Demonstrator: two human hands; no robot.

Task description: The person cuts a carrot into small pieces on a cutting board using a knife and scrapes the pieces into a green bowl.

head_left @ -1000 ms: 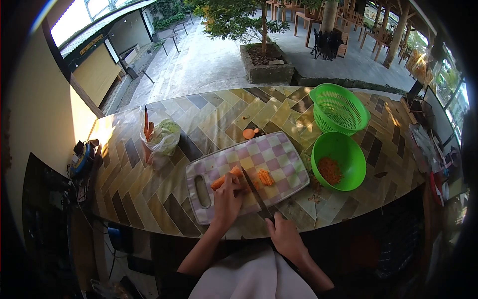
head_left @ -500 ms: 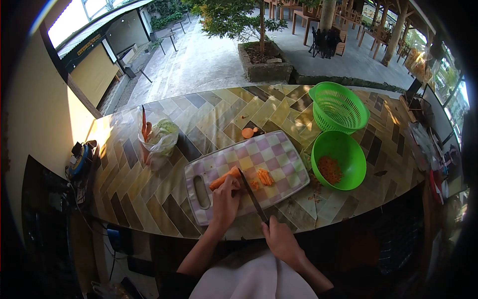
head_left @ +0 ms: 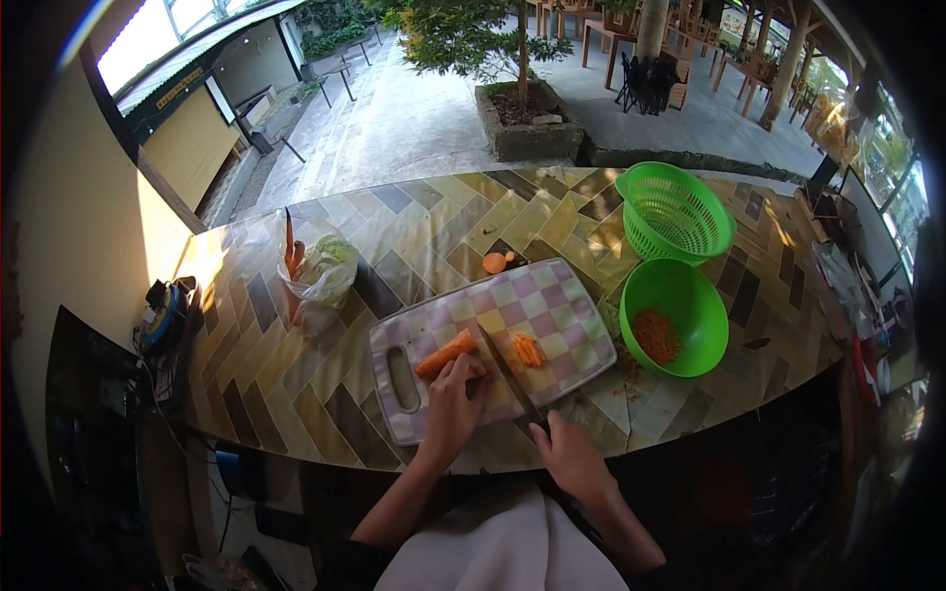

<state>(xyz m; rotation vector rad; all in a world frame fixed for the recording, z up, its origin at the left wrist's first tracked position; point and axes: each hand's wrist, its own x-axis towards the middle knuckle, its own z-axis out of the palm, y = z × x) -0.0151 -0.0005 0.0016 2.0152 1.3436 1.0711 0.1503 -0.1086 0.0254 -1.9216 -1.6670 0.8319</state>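
Note:
A checkered cutting board lies at a slant on the table. On its left half is a peeled carrot piece, with the bent fingers of my left hand at its lower side; whether they grip it is hard to tell. My right hand is closed around the handle of a knife, whose blade points up and left over the board, just right of the carrot. Cut carrot sticks lie in a small pile right of the blade.
A green bowl with orange shreds stands right of the board, a green colander behind it. Carrot ends lie beyond the board. A plastic bag with cabbage and carrots is at the left of the patterned table.
The knife and my right hand have moved slightly right, away from the carrot. The fingers of my left hand have shifted down toward the carrot's near side.

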